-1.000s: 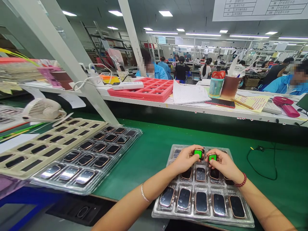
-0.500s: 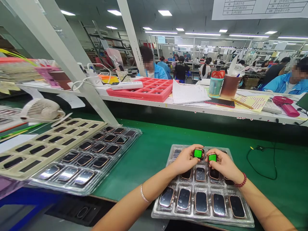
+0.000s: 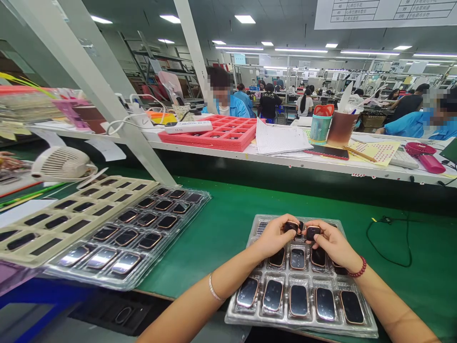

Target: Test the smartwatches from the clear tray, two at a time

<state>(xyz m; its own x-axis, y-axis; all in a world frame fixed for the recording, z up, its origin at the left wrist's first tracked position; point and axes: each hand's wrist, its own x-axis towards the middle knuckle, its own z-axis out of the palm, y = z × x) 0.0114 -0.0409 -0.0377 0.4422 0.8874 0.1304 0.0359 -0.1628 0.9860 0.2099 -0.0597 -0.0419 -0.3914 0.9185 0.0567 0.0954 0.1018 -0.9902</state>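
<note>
1. Above the far part of a clear tray point(image 3: 303, 323), the left hand point(image 3: 276, 237) pinches a dark-screened watch point(image 3: 291, 226) between thumb and fingers.
2. Just right of it, the right hand point(image 3: 333, 243) pinches a second watch point(image 3: 313, 233) the same way, its screen also dark; whether either hand touches the tray cannot be told.
3. Below both hands, the tray holds more watches, five in the row nearest the person.
4. Around the tray spreads the green tabletop point(image 3: 221, 224).
5. Right of the right hand, a black cable point(image 3: 386, 220) lies in a loose curve.
6. Well left of the left hand sits another watch-filled tray point(image 3: 89, 278), with a beige tray point(image 3: 21, 258) beside it.
7. Beyond both hands, a white shelf point(image 3: 267, 159) bears a red tray point(image 3: 214, 143).
</note>
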